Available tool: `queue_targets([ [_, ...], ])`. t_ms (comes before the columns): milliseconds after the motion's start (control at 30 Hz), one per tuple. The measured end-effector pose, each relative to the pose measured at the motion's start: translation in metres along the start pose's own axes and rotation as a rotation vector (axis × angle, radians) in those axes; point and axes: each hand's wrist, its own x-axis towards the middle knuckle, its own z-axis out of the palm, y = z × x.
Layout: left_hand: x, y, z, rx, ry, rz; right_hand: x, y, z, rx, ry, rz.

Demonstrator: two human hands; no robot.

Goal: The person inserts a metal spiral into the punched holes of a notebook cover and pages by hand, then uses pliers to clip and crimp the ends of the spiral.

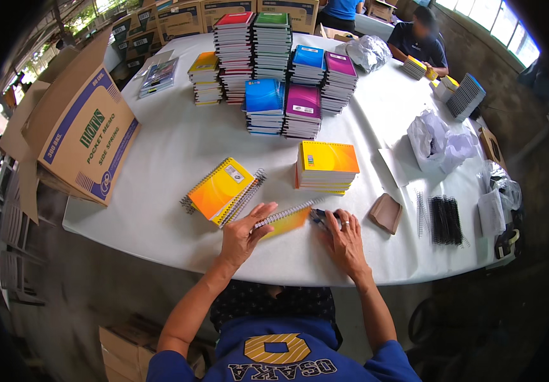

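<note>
My left hand (247,232) is closed on a small yellow spiral notebook (289,224), its thumb and fingers gripping near one end of the coil. The notebook is tilted, with its grey wire coil (281,215) along the upper edge; its cover is blurred. My right hand (345,237) is wrapped round dark-handled pliers (319,218) at the coil's other end. Their jaws are too blurred to make out. Just beyond my left hand lies a pile of yellow-orange spiral notebooks (222,191). A neat stack of yellow-orange notepads (328,164) stands beyond my right hand.
Tall stacks of coloured notebooks (303,104) fill the table's far middle. An open carton (83,134) stands left. To the right are a brown block (386,214), black wire coils (445,220) and plastic bags (436,140). A person (419,41) sits at the far right.
</note>
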Motion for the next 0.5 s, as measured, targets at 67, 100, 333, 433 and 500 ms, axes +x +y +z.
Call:
queue_targets([
  [67,0.005,0.01,0.001,0.102,0.093,0.046,-0.006,-0.007,-0.005,0.029,0.014,0.06],
  [100,0.009,0.012,0.002,0.27,0.139,0.142,-0.005,-0.016,-0.012,0.169,0.048,0.156],
  [333,0.012,0.016,0.01,0.523,0.215,0.236,0.002,-0.081,-0.047,0.424,0.153,-0.04],
  [433,0.011,0.017,0.01,0.519,0.208,0.224,0.004,-0.08,-0.047,0.394,0.162,-0.078],
  [500,0.013,0.018,0.009,0.522,0.219,0.227,0.005,-0.079,-0.049,0.374,0.167,-0.093],
])
